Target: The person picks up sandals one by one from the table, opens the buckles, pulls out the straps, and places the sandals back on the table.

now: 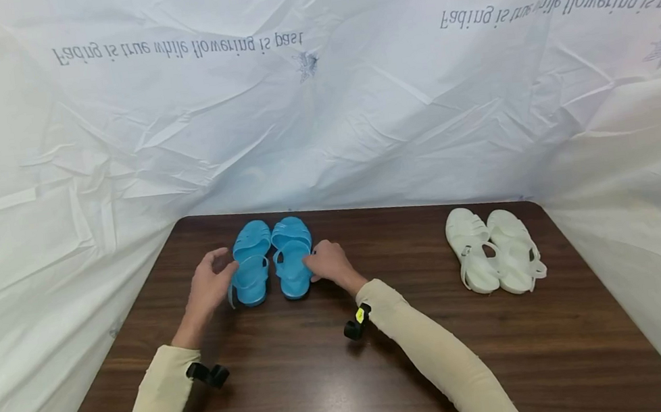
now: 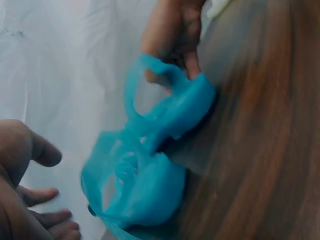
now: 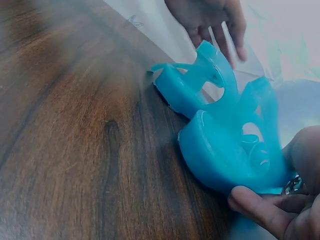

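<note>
Nearest the person lies the bare front of the dark wooden table [image 1: 302, 386], crossed by both cream sleeves. Farther in, toward the table's back edge and left of its middle, the pair of blue sandals [image 1: 272, 260] stands side by side, toes pointing away. The left hand [image 1: 210, 286] sits at the outer side of the left sandal, fingers relaxed and spread, the thumb close to its strap; whether it touches cannot be told. The right hand [image 1: 327, 264] has its fingers curled against the outer edge and strap of the right sandal.

To square the pair neatly, both hands would best press inward evenly, keeping heels level and soles flat.

Well to the right of the blue pair sits a pair of white sandals [image 1: 495, 250], clear of both hands. Behind the table hangs a crinkled white sheet [image 1: 318, 98]; nothing blocks the hands.
</note>
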Demonstrator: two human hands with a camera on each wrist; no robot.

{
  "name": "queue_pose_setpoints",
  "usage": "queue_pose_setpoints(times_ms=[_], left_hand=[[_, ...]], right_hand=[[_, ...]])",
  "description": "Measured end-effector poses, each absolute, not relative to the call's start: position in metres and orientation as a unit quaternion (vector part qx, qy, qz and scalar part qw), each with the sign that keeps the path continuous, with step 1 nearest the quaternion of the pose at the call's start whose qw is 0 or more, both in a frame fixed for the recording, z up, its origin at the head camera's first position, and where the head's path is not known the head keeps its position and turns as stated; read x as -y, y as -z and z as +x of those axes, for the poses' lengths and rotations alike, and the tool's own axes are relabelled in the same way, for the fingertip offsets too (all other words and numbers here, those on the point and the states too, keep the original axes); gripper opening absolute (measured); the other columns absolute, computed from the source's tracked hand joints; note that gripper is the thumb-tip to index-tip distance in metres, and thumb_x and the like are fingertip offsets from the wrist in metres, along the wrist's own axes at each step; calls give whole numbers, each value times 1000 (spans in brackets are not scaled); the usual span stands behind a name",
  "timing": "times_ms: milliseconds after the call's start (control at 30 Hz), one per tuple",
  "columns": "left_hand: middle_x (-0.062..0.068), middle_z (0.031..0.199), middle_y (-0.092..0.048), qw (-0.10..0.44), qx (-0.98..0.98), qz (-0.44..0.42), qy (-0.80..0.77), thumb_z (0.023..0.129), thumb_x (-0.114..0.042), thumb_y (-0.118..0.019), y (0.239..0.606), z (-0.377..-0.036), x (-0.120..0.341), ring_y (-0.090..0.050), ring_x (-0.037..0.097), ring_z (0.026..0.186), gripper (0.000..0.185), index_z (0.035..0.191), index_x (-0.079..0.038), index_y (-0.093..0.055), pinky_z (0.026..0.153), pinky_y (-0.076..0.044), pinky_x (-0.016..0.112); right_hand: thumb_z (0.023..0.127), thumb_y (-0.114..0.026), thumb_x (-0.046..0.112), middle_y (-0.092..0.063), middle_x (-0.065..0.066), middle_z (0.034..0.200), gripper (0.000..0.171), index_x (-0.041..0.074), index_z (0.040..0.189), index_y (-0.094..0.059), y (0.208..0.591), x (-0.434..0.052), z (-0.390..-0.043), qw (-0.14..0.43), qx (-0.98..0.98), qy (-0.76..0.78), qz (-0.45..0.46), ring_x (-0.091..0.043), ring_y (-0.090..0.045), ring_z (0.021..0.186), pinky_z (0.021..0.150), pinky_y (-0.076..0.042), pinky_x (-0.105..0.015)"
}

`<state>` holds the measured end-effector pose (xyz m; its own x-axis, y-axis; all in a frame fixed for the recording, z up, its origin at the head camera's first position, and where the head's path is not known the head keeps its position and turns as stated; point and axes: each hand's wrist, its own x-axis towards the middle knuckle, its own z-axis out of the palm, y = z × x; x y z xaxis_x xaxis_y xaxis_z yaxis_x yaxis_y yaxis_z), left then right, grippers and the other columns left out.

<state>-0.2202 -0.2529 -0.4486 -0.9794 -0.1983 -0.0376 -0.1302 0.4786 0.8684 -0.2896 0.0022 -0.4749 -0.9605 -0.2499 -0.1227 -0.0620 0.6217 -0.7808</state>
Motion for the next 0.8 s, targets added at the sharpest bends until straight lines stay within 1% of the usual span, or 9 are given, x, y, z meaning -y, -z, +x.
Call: queue_pose_setpoints(times_ms=[100,233,300,367,433,500,600,733,800], left_hand=[[29,158,-35,-16,868,93,488,106,-35,-52,457,-225,255,-35,43,146,69,158,3,-27,115,-34,59],[31,157,-34,-44,872,106,476,106,-36,-50,465,-229,256,-35,45,145,71,157,7,-26,116,-34,59],[31,156,-34,-52,873,113,471,106,-37,-50,468,-231,256,-35,45,144,70,156,8,-28,116,-33,59],[31,155,-36,-60,873,118,470,106,-38,-49,470,-232,255,-37,44,143,69,155,8,-31,116,-34,59],[31,154,-39,-66,873,118,468,107,-39,-48,471,-233,255,-39,44,142,68,153,9,-34,115,-35,58],[31,152,-42,-68,873,118,468,106,-39,-48,473,-232,255,-43,43,139,67,152,9,-38,113,-38,57],[29,148,-48,-63,871,115,473,106,-41,-49,474,-231,255,-49,41,133,66,149,8,-43,108,-43,55],[28,142,-53,-52,869,116,478,105,-49,-51,475,-229,257,-56,38,122,70,147,7,-47,99,-50,50],[27,141,-54,-47,871,115,475,104,-51,-52,475,-229,257,-59,37,118,71,146,7,-48,96,-51,48]], right_hand=[[98,-59,24,-66,-22,62,51,14,49,-45,475,-2,-290,115,-892,429,-77,-19,-72,60,47,-47,-31],[98,-61,31,-67,-20,62,53,15,49,-46,475,-2,-289,122,-890,432,-76,-18,-73,61,51,-51,-34],[97,-62,35,-69,-16,62,53,13,51,-51,474,-3,-288,126,-889,432,-81,-18,-73,62,56,-55,-35],[97,-63,40,-70,-13,62,53,8,56,-57,474,-5,-287,130,-887,435,-87,-18,-73,62,61,-58,-36],[97,-64,45,-71,-10,64,54,3,63,-64,474,-7,-286,133,-885,436,-92,-18,-73,63,66,-59,-36],[97,-64,49,-71,-8,67,55,1,72,-70,473,-9,-285,135,-885,435,-95,-18,-73,63,69,-60,-36],[97,-64,54,-72,-8,73,56,1,81,-74,474,-11,-284,136,-885,435,-101,-18,-73,64,70,-60,-35],[97,-65,53,-72,-10,78,54,1,88,-75,476,-12,-283,140,-876,450,-104,-19,-73,65,66,-61,-33],[96,-66,53,-73,-12,80,54,0,90,-75,476,-13,-282,141,-871,459,-102,-20,-73,65,63,-61,-32]])
